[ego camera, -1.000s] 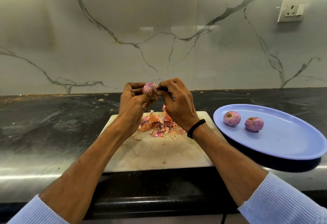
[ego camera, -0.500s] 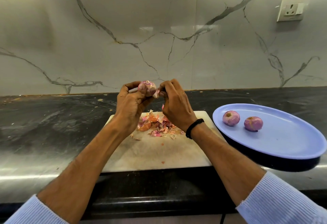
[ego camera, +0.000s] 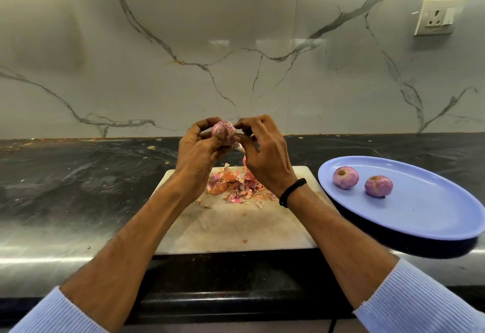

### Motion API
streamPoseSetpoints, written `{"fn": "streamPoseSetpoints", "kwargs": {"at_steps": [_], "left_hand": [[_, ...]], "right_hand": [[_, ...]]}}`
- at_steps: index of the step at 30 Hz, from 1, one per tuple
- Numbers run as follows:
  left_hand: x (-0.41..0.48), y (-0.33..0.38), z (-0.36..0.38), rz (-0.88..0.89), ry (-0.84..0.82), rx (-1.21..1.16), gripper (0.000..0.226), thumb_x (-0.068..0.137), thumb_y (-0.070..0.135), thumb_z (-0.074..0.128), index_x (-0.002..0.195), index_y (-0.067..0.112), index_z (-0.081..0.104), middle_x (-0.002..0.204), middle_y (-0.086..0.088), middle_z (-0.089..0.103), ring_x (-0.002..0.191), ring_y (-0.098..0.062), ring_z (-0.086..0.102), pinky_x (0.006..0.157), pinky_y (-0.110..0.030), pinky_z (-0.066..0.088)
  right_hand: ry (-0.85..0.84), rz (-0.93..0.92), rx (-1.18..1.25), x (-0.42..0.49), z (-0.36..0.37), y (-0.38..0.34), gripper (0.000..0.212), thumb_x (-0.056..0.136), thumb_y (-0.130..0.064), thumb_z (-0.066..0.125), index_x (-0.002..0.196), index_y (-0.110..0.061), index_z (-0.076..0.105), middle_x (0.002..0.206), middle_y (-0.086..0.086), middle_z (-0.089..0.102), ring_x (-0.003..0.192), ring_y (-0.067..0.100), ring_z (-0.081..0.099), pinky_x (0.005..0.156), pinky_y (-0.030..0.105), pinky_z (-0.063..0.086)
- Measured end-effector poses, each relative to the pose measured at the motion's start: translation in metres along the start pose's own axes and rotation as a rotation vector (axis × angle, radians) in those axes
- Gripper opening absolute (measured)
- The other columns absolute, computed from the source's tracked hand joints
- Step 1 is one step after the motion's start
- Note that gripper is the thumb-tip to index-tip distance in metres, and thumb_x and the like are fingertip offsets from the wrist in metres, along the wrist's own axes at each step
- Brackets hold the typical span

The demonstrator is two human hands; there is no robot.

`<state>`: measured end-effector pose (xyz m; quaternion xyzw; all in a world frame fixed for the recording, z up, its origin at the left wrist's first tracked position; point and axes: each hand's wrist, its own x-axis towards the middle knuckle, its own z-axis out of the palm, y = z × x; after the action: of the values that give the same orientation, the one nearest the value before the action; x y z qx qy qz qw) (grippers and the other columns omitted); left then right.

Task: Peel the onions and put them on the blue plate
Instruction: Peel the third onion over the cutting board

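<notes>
My left hand (ego camera: 195, 154) grips a small pink onion (ego camera: 222, 131) above the far edge of the pale cutting board (ego camera: 231, 230). My right hand (ego camera: 265, 156) pinches a strip of skin at the onion's right side, its fingertips touching the onion. A pile of onion peels (ego camera: 236, 187) lies on the board below both hands. To the right, the blue plate (ego camera: 425, 217) holds two peeled onions, one on the left (ego camera: 345, 177) and one on the right (ego camera: 378, 186).
The board and plate rest on a dark marble counter (ego camera: 78, 183) with a marble wall behind. A wall socket (ego camera: 435, 17) sits at the upper right. The plate's right side overhangs towards the counter's front edge.
Both hands have shifted slightly with the onion. The onion has turned in my left hand, and my right hand's fingertips have moved to its top right side, still picking at the skin.
</notes>
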<state>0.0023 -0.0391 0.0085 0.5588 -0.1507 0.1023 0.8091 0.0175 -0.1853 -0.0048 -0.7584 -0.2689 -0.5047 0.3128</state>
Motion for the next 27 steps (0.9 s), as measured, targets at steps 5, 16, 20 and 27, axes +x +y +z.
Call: {"fn": "streamPoseSetpoints", "kwargs": {"at_steps": [5,16,20,27], "left_hand": [[0.0016,-0.0012,-0.0017,0.042,-0.025,0.107,0.044,0.078,0.021,0.070,0.119,0.013,0.059,0.116,-0.011,0.068,0.105,-0.024,0.070,0.089,-0.037,0.058],[0.0011,0.0004,0.0030,-0.038,0.024,-0.027,0.049,0.077,0.027,0.067,0.120,0.005,0.059,0.115,-0.019,0.068,0.102,-0.030,0.070,0.090,-0.040,0.058],[0.0057,0.0024,-0.0025,-0.041,0.086,-0.066,0.024,0.099,0.020,0.054,0.118,0.008,0.062,0.111,-0.012,0.069,0.093,-0.021,0.072,0.076,-0.028,0.059],[0.0059,-0.0018,-0.0045,-0.041,0.011,0.034,0.034,0.104,0.022,0.045,0.129,0.004,0.059,0.124,-0.021,0.064,0.112,-0.035,0.065,0.079,-0.032,0.060]], "right_hand": [[-0.005,-0.012,-0.028,-0.0013,0.0004,0.0052,0.012,0.092,-0.001,0.060,0.104,-0.004,0.064,0.100,0.011,0.055,0.086,0.012,0.052,0.076,0.004,0.040],[-0.113,-0.014,-0.066,-0.0043,0.0054,0.0047,0.021,0.083,0.012,0.053,0.098,-0.001,0.059,0.096,0.014,0.049,0.082,0.020,0.048,0.069,0.018,0.040],[-0.149,0.033,-0.055,-0.0054,0.0046,0.0065,0.023,0.081,0.013,0.050,0.096,-0.002,0.057,0.096,0.012,0.050,0.083,0.017,0.046,0.069,0.018,0.036],[-0.169,0.052,0.074,-0.0053,0.0050,0.0050,0.057,0.079,-0.021,0.079,0.125,-0.005,0.051,0.110,0.012,0.052,0.093,0.010,0.052,0.082,0.008,0.043]]}}
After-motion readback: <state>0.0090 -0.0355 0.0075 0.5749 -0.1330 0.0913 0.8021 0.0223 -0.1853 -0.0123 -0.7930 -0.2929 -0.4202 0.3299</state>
